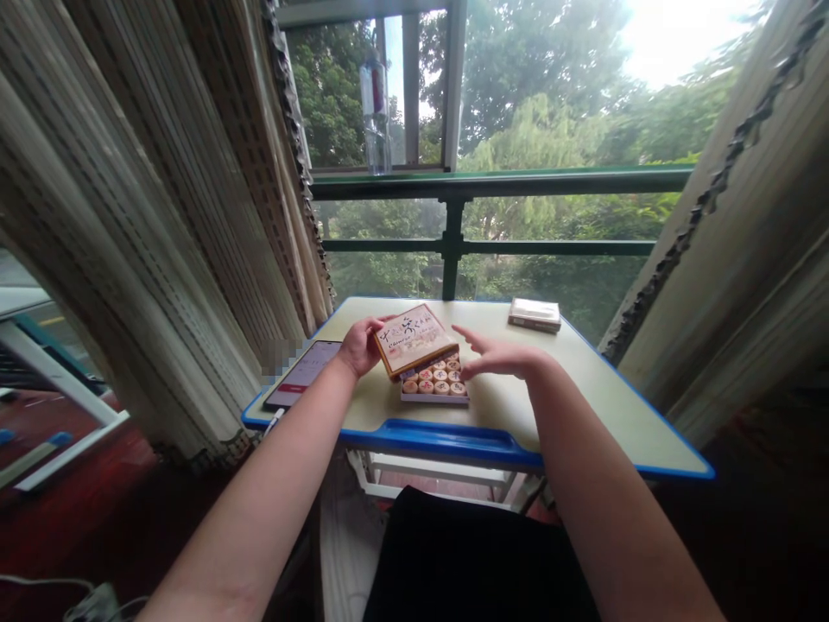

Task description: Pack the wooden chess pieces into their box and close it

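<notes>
My left hand (361, 345) grips the left edge of a box lid (416, 339) printed with "Chinese Chess" lettering. The lid is tilted above an open box (435, 399) and covers its back left part. Rows of round wooden Chinese chess pieces (441, 377), marked in red and dark characters, show in the box. Just right of the lid and box is my right hand (496, 356), its fingers apart and stretched to the left, holding nothing. Whether its lower fingers touch the box's right side I cannot tell.
A tablet-like device (304, 373) with a white cable (275, 421) lies on the desk's left. At the back right lies a small flat box (534, 314). The desk (583, 397) has a blue rim and front groove. A plastic bottle (376, 112) stands on the window rail.
</notes>
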`<state>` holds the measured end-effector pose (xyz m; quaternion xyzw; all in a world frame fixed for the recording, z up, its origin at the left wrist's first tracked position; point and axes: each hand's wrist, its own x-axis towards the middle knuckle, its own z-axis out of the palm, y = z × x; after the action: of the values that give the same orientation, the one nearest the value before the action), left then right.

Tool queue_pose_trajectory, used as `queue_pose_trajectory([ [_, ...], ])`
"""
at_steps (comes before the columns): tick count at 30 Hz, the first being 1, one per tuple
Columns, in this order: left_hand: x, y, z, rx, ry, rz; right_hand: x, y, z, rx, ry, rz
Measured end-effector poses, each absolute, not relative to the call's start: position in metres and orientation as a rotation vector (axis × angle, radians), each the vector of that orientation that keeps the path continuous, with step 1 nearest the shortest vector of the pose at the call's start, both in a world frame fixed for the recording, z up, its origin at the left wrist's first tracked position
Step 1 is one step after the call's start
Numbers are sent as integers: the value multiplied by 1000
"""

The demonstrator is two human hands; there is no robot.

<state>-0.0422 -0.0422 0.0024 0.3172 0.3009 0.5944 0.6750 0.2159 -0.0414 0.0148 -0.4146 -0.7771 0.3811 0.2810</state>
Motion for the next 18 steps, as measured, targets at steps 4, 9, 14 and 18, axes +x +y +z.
queue_pose_trajectory([
  [4, -36, -49, 5, 794, 682, 1159, 207, -52, 29, -1030, -2124, 1197],
  [9, -29, -50, 6, 823, 604, 1107, 193, -57, 28, -922, -2281, 1082],
  [14, -23, -45, -1, 888, 641, 1128, 194, -61, 30, -964, -2419, 873],
  [18, -19, -38, -13, 1113, 865, 1346, 202, -59, 33, -1135, -2476, 799],
])
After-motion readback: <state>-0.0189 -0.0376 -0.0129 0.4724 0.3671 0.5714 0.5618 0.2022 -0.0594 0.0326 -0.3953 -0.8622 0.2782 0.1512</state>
